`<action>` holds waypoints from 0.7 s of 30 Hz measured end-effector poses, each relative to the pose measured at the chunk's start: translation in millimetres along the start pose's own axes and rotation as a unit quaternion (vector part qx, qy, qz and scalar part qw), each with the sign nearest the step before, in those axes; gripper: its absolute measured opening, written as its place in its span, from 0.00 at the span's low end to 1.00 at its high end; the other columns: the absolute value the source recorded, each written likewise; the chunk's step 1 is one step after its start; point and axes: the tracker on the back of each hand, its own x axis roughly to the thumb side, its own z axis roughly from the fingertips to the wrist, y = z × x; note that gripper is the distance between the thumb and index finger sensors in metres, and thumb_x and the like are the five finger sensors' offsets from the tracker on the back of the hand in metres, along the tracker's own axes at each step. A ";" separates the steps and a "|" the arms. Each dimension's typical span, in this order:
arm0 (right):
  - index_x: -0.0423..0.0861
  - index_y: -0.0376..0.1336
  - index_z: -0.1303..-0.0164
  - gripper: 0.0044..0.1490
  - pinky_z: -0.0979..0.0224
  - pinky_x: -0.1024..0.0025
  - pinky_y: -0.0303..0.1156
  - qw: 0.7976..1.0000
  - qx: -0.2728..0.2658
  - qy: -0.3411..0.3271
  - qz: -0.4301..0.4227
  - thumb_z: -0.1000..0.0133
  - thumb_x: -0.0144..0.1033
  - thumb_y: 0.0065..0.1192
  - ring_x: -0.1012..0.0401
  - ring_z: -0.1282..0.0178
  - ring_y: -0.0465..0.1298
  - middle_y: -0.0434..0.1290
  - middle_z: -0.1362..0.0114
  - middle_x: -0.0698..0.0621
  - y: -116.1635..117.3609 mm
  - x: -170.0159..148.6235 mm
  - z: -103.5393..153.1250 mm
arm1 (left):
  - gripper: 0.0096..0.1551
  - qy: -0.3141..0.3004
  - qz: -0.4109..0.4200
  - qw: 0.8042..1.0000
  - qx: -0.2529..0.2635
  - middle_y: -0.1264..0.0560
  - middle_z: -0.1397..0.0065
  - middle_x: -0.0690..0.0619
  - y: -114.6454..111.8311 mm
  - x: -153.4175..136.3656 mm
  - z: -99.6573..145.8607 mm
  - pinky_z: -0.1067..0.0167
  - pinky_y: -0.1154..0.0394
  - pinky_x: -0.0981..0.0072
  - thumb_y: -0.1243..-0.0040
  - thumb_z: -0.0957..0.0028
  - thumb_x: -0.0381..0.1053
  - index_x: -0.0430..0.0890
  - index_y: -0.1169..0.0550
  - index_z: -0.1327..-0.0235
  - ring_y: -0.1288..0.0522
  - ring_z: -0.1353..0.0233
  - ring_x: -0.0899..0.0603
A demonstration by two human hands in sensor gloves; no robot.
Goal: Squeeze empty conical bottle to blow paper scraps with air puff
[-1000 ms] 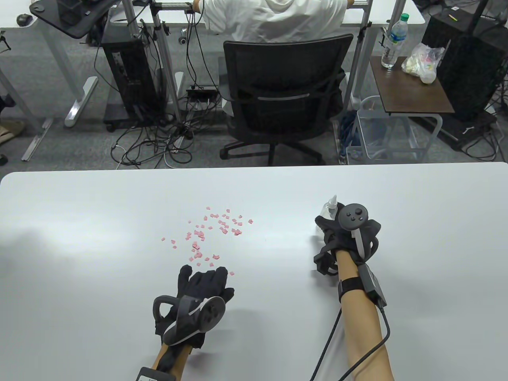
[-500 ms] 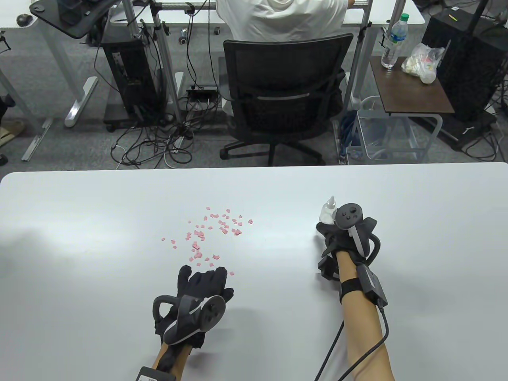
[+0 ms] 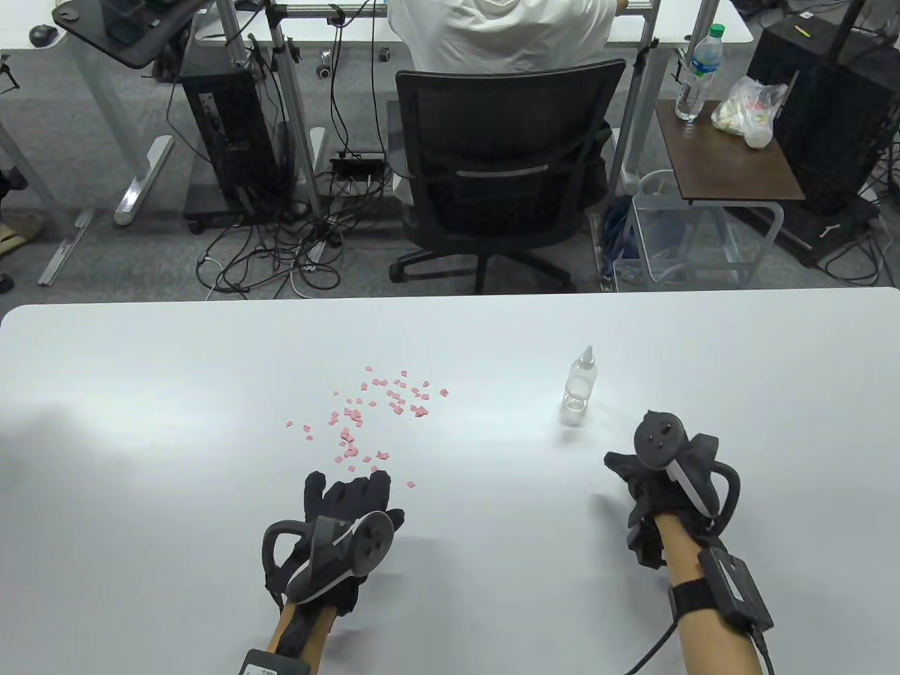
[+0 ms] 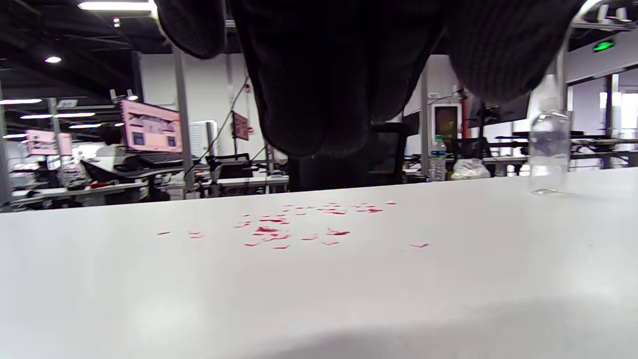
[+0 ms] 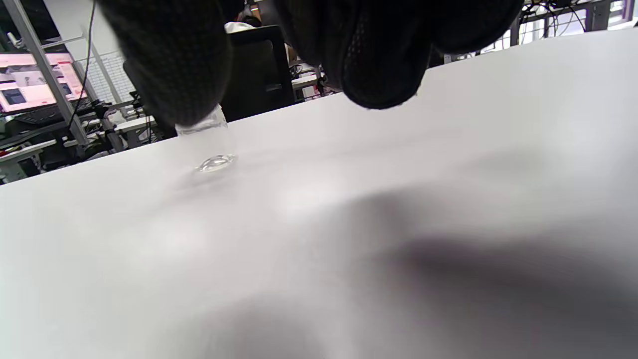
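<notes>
- The bottle [image 3: 581, 380] stood upright on the table [image 3: 140, 394], right of the paper scraps [image 3: 373, 415].
- The right hand [image 3: 657, 485] held nothing, apart from it.
- The left hand [image 3: 344, 506] lay flat, empty, near the scraps.

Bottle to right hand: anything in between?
Nothing. In the table view only bare white table separates the upright bottle from the right hand.
</notes>
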 end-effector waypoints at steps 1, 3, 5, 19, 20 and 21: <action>0.40 0.64 0.21 0.42 0.28 0.35 0.67 1.000 -0.013 -0.006 -0.007 0.41 0.50 0.70 0.45 0.37 0.77 0.73 0.24 0.37 -5.5 -2.2 10.1 | 0.42 0.012 0.003 1.000 0.002 0.26 0.18 0.48 2.2 -3.2 0.0 0.19 0.46 0.35 0.39 0.44 0.67 0.51 0.30 0.17 0.24 0.21 0.42; 0.43 0.69 0.27 0.32 0.28 0.36 0.67 0.996 -0.074 -0.031 -0.035 0.37 0.48 0.64 0.45 0.37 0.78 0.77 0.28 0.40 -18.3 -5.8 36.5 | 0.47 0.035 0.008 0.999 0.024 0.35 0.11 0.48 8.8 -10.1 2.0 0.19 0.49 0.35 0.41 0.44 0.69 0.52 0.36 0.13 0.33 0.13 0.40; 0.43 0.69 0.27 0.32 0.27 0.35 0.67 0.984 -0.158 -0.056 -0.054 0.37 0.47 0.62 0.43 0.33 0.77 0.76 0.27 0.40 -26.3 -7.0 60.8 | 0.54 0.064 0.008 0.997 0.040 0.51 0.06 0.46 17.7 -16.7 4.9 0.18 0.54 0.34 0.45 0.44 0.72 0.53 0.49 0.08 0.50 0.08 0.36; 0.48 0.37 0.08 0.55 0.24 0.24 0.44 0.977 -0.195 -0.073 0.052 0.37 0.64 0.50 0.34 0.13 0.39 0.37 0.08 0.36 -1.4 -18.7 76.7 | 0.60 0.144 0.047 0.988 -0.034 0.72 0.10 0.41 8.0 -64.0 8.9 0.24 0.67 0.25 0.63 0.45 0.83 0.57 0.67 0.11 0.74 0.14 0.30; 0.48 0.37 0.08 0.55 0.24 0.24 0.45 0.977 -0.195 -0.073 0.044 0.37 0.64 0.51 0.34 0.13 0.39 0.37 0.08 0.36 -1.7 -19.3 75.6 | 0.60 0.144 0.044 0.988 -0.040 0.72 0.10 0.41 8.1 -63.5 8.4 0.24 0.67 0.25 0.62 0.45 0.83 0.57 0.67 0.11 0.74 0.14 0.30; 0.48 0.37 0.08 0.55 0.24 0.24 0.45 0.977 -0.196 -0.074 0.037 0.37 0.64 0.51 0.34 0.13 0.39 0.37 0.08 0.36 -2.1 -19.6 74.7 | 0.60 0.142 0.040 0.988 -0.044 0.72 0.10 0.41 8.2 -63.1 8.6 0.24 0.67 0.26 0.62 0.44 0.83 0.57 0.67 0.11 0.74 0.14 0.31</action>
